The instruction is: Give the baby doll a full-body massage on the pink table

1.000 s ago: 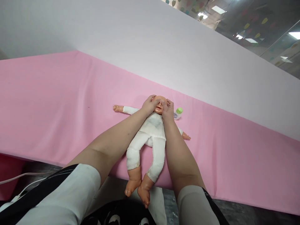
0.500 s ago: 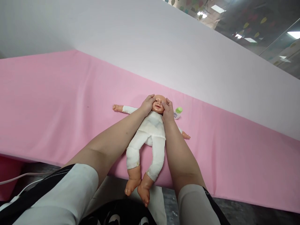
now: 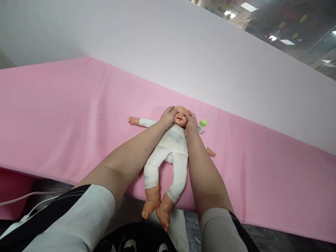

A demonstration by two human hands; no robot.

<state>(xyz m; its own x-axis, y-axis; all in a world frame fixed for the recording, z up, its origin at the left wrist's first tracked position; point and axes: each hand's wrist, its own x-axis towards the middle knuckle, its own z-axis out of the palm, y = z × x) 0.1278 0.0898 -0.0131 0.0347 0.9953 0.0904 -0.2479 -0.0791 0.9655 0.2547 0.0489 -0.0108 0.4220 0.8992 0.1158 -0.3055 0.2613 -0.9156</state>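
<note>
On pink sheet (image 3: 65, 115) | L hand (image 3: 168, 116), R hand (image 3: 192, 122): grip cupped round doll head (image 3: 181, 119) | btl (image 3: 202, 126), contents unclear

A small white bottle (image 3: 201, 128) with a green cap (image 3: 203, 122) sits just beside the right fingers (image 3: 189, 113). A pink sheet (image 3: 275, 168) spreads beneath and to both sides of them. Beyond the fingers rises a pale wall (image 3: 157, 45), with glass (image 3: 278, 26) to the upper right. Well left and nearer, a pale cable (image 3: 34, 193) crosses above dark floor (image 3: 52, 185).
</note>
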